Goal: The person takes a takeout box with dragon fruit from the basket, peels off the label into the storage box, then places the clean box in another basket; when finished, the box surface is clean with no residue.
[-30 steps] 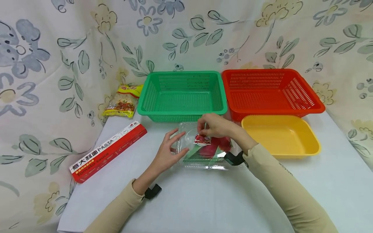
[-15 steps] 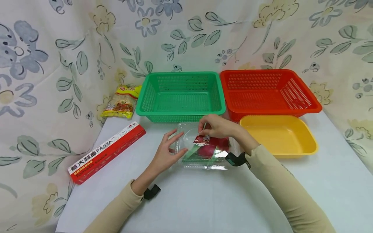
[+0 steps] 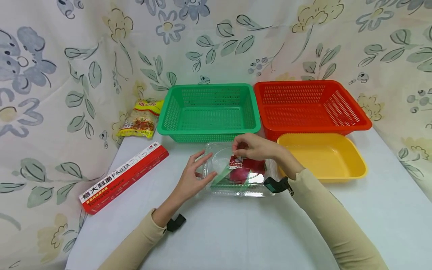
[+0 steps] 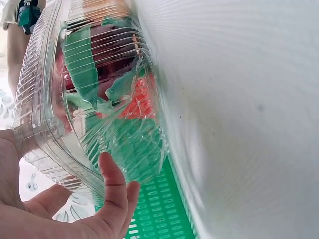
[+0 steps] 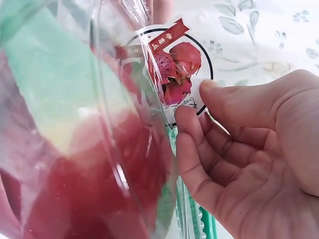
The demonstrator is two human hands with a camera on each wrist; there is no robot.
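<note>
A clear plastic clamshell box (image 3: 216, 165) lies on the table, showing dark red fruit (image 3: 239, 175) and green leaf shapes. On its lid is a round label (image 5: 182, 69) with a dragon fruit picture. My right hand (image 3: 251, 146) pinches the label's edge between thumb and fingertips. In the right wrist view that side of the label stands off the plastic. My left hand (image 3: 194, 178), fingers spread, holds the box's left end. The left wrist view has its thumb at the lid's rim and bent fingertips (image 4: 112, 174) against the side wall.
Behind the box stand a green basket (image 3: 209, 137) and a red basket (image 3: 312, 129); a yellow tub (image 3: 320, 159) is to the right. A red pasta box (image 3: 123, 178) lies at left, with a yellow food bag (image 3: 140, 118) beyond it.
My right hand has shifted slightly right while pinching the label, which now looks narrower and more raised from the lid. The left hand and the box have stayed in place.
</note>
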